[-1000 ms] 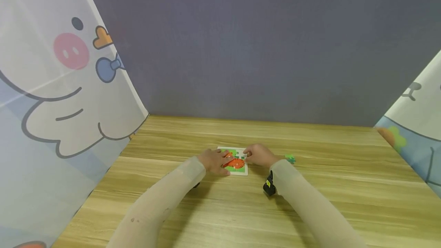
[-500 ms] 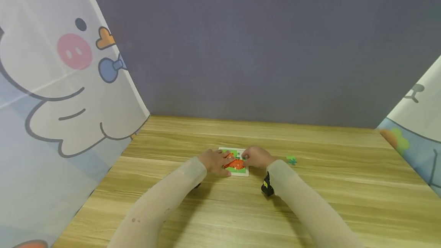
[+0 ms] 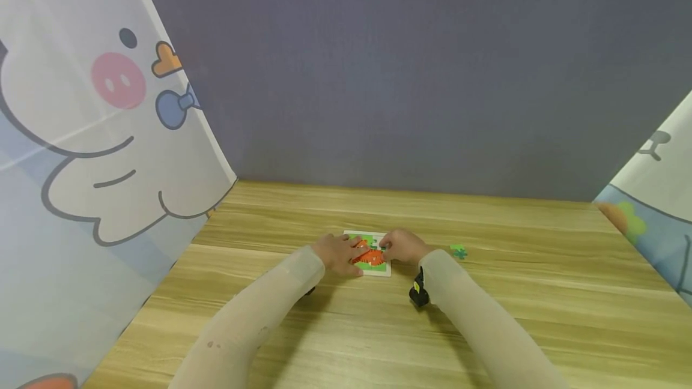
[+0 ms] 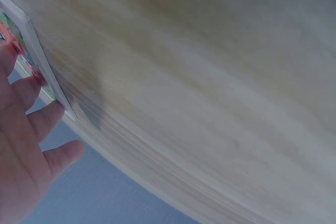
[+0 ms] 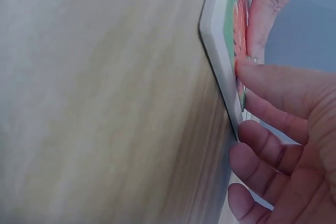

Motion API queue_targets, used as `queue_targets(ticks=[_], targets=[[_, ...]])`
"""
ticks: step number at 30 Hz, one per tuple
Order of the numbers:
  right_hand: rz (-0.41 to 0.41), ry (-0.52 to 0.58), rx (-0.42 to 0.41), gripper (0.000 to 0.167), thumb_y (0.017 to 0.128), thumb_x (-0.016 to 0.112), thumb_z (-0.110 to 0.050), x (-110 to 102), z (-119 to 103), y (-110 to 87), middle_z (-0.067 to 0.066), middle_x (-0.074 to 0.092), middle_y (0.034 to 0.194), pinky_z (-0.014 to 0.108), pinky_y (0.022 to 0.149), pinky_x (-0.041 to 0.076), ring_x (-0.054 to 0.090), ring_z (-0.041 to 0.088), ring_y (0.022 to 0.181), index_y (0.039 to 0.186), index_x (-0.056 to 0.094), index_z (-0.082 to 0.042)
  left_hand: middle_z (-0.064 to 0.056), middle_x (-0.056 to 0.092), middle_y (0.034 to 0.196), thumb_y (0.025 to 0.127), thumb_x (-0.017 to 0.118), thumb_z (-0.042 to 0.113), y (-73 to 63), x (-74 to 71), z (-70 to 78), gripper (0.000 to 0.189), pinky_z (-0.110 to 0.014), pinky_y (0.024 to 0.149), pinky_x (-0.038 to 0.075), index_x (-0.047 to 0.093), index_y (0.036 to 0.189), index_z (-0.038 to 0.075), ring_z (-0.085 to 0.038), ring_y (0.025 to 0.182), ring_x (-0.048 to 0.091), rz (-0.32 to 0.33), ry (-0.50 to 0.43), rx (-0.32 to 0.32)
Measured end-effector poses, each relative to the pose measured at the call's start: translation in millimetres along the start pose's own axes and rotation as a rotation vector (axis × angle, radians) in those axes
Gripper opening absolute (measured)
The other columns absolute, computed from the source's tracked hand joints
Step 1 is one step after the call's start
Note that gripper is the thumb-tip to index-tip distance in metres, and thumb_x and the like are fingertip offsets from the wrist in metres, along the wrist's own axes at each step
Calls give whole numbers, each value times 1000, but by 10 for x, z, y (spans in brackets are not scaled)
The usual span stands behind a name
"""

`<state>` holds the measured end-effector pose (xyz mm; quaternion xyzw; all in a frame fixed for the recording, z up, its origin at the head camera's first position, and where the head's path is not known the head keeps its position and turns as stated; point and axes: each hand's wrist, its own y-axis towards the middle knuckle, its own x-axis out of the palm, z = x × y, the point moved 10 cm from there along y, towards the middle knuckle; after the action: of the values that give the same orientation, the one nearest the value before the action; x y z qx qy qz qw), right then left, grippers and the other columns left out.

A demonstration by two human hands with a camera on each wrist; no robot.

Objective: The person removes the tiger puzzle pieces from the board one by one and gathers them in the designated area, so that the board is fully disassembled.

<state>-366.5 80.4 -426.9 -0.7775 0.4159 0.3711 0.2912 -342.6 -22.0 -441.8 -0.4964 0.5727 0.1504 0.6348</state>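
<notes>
A small jigsaw puzzle board [image 3: 385, 272] with a white border lies on the table, showing an orange striped animal on green. White backing shows near its upper right corner. My left hand [image 3: 337, 253] rests on the left part of the picture with fingers spread. At the right edge, my right hand [image 3: 405, 247] has its thumb and index finger round a puzzle piece [image 5: 242, 90], low over the board; its other fingers curl beside the border. In the right wrist view, the thumb [image 5: 273, 85] lies against the orange area. The fingers hide much of the piece.
Loose green puzzle pieces [image 3: 459, 251] lie on the wooden table [image 3: 357, 341] to the right of my right hand. A grey panel [image 3: 378, 77] rises behind the table. Cartoon-printed cloths hang on the left [image 3: 65, 245] and right [image 3: 670, 179].
My right hand has shifted slightly at the board's upper right, its fingers covering more of the white gap. The left hand stays on the board. The head view has shifted a little.
</notes>
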Motion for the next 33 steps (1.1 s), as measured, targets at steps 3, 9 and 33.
queue_targets(ticks=[3, 9, 33], targets=[[-1, -2, 6, 26, 85, 73, -3, -3, 0, 6, 12, 73, 104, 38, 81, 56, 67, 19, 87, 110, 73, 5, 8, 18, 165, 97, 43, 66, 5, -1, 3, 70, -45, 115, 33, 22, 159, 39, -22, 149, 26, 3, 9, 3], [-11, -2, 36, 22, 85, 75, -4, -7, 10, 12, 5, 69, 90, 34, 74, 52, 58, 15, 77, 106, 72, 3, 7, 18, 165, 98, 43, 65, -4, 1, -3, 70, -47, 116, 31, 22, 159, 38, -22, 149, 26, 5, 9, 4], [27, 146, 52, 16, 81, 75, 4, -54, 6, -16, 2, 60, 72, 26, 60, 44, 51, 13, 63, 88, 63, -4, 9, 18, 165, 97, 44, 66, -26, -6, 7, 71, -46, 117, 30, 23, 159, 37, -20, 150, 25, -15, 6, -12]])
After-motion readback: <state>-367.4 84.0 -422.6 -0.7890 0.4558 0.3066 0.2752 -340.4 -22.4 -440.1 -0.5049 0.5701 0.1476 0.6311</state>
